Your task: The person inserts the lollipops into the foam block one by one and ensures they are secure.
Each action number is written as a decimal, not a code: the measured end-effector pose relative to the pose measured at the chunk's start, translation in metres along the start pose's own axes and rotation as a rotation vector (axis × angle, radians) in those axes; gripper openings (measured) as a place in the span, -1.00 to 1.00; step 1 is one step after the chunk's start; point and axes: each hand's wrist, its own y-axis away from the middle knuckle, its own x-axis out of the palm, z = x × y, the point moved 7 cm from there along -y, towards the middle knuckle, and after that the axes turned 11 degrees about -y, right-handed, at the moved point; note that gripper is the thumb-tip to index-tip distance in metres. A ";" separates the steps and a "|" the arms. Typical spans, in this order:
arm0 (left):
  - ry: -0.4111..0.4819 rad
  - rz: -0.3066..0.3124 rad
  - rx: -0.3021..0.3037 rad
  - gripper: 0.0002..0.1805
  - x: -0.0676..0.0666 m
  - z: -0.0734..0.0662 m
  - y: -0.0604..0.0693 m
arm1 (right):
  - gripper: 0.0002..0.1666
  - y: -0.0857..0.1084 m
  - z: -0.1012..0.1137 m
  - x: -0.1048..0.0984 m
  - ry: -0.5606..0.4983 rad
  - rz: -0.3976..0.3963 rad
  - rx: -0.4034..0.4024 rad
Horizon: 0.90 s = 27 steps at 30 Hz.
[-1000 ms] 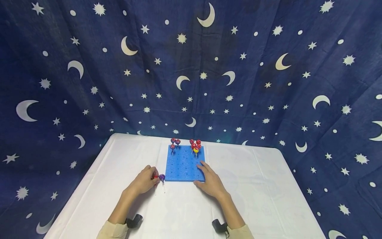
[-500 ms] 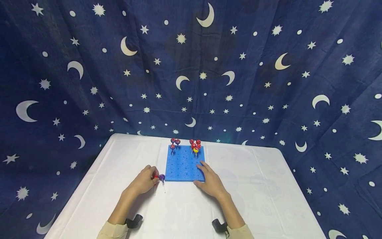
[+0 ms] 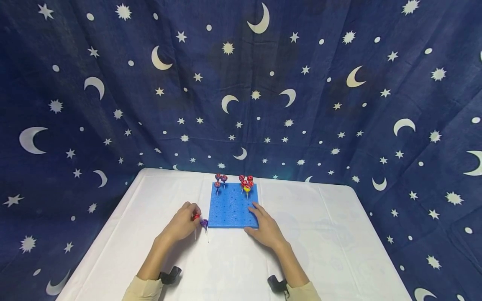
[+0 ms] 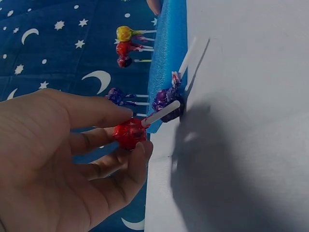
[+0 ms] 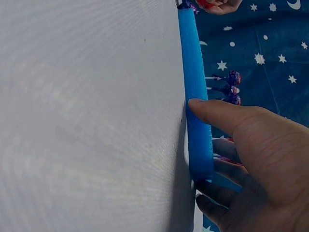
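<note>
My left hand pinches the head of a red-wrapped lollipop between thumb and fingers. Its white stick sticks out toward the wrist camera in the left wrist view. Close beside it, a purple-wrapped lollipop lies on the white table, near the front left corner of a blue foam board. My right hand holds the board at its front right corner. The thumb presses the front edge in the right wrist view, and the other fingers reach round the right side.
Purple lollipops stand upright at the board's back left. Several red lollipops and a yellow one stand at its back right. Small holes dot the board. A star-patterned dark blue cloth hangs behind the white table.
My left hand has raised the red lollipop a little and shifted slightly away from me. The purple lollipop stays in place, and the right hand keeps its hold on the board.
</note>
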 end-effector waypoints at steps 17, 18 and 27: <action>0.083 -0.196 0.041 -0.82 -0.014 -0.007 -0.007 | -0.11 0.000 -0.001 0.001 -0.003 0.000 0.008; 0.090 -0.209 0.049 -0.82 -0.015 -0.008 -0.007 | -0.11 0.000 -0.001 0.001 -0.004 0.000 0.010; 0.168 -0.315 0.097 -0.81 -0.026 -0.018 -0.008 | -0.11 0.000 -0.002 0.002 -0.004 0.000 0.020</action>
